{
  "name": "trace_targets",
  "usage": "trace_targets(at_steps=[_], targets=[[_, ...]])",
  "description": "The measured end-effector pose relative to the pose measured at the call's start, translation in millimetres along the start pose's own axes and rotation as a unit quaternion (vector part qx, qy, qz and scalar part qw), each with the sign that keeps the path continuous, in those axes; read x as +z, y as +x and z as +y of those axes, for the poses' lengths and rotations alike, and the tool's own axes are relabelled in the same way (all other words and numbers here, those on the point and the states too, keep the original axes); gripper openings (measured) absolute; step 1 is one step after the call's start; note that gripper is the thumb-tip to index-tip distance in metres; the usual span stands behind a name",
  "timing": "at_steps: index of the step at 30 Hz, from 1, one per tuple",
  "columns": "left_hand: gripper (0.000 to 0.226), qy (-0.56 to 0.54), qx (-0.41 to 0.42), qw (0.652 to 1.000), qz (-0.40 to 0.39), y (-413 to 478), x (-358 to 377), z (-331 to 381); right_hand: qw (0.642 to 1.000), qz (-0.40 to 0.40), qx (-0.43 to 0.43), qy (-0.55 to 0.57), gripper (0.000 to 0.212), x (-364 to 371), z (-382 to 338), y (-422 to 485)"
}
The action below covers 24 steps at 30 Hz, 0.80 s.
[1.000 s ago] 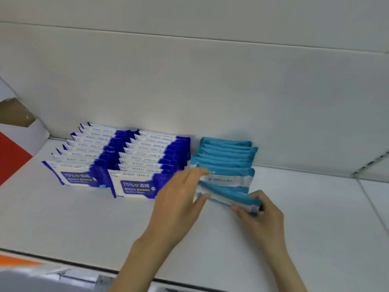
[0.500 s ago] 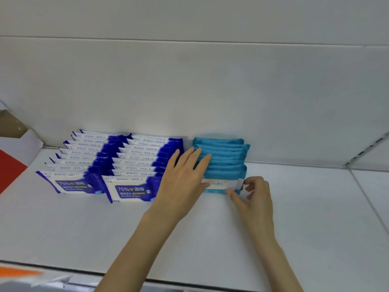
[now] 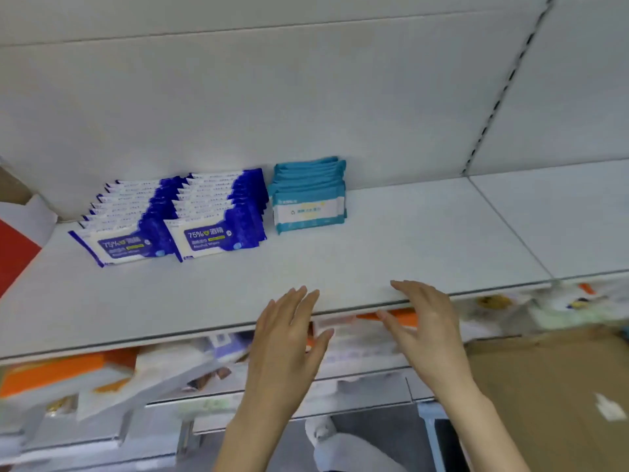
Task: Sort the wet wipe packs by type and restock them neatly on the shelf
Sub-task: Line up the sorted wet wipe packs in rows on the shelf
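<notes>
Teal packs (image 3: 308,195) stand in one row at the rear of the white shelf (image 3: 408,240), the foremost pack facing outward with its pale label showing. Just to their left, blue-and-white packs (image 3: 218,216) marked "75%" stand in two rows side by side, close to the teal row but apart from it.

Change from half a second ago: both hands were then at the front of the teal row; they have since drawn back to the shelf's front edge, and the row stands unattended. The view has also dropped, so the tier below now shows.

Left hand (image 3: 289,338): fingers straight and spread, grasping nothing, tips over the shelf's front lip. Right hand (image 3: 425,328): fingers relaxed and extended, likewise released. Whether either hand touches the lip cannot be told. The teal row lies well beyond both hands, roughly in line with the left one.

Hard to make out: goods on the lower shelf (image 3: 102,373) are smeared by motion, showing only as orange and white shapes. A red-and-white box (image 3: 17,247) is cut off at the left edge. Brown cardboard (image 3: 544,386) fills the lower right. A slotted upright (image 3: 500,86) runs up the back panel (image 3: 238,97).
</notes>
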<state>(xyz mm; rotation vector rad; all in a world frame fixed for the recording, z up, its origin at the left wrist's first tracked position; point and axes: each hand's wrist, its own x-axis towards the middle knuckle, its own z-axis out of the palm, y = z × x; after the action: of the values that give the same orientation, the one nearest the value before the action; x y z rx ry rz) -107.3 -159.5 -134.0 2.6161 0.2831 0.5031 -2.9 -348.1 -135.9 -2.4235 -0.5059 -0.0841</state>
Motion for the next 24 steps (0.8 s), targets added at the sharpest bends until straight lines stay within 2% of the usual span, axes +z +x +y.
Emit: trace_targets(at_steps=[4, 10, 18, 24], targets=[[0.049, -0.037, -0.008, 0.998, -0.044, -75, 13, 20, 0.998, -0.026, 0.024, -0.056, 0.057, -22, 22, -87], [0.053, -0.073, 0.003, 0.991, -0.114, -155, 26, 69, 0.989, -0.029, 0.115, -0.092, 0.054, -76, 56, -192], [0.052, -0.104, 0.061, 0.980, -0.160, -176, 48, 143, 0.975, 0.034, 0.215, -0.053, 0.053, -139, 102, -268], [0.046, -0.129, 0.063, 0.971, -0.190, -185, 97, 219, 0.962, 0.054, 0.266, -0.023, 0.055, -193, 175, -321]])
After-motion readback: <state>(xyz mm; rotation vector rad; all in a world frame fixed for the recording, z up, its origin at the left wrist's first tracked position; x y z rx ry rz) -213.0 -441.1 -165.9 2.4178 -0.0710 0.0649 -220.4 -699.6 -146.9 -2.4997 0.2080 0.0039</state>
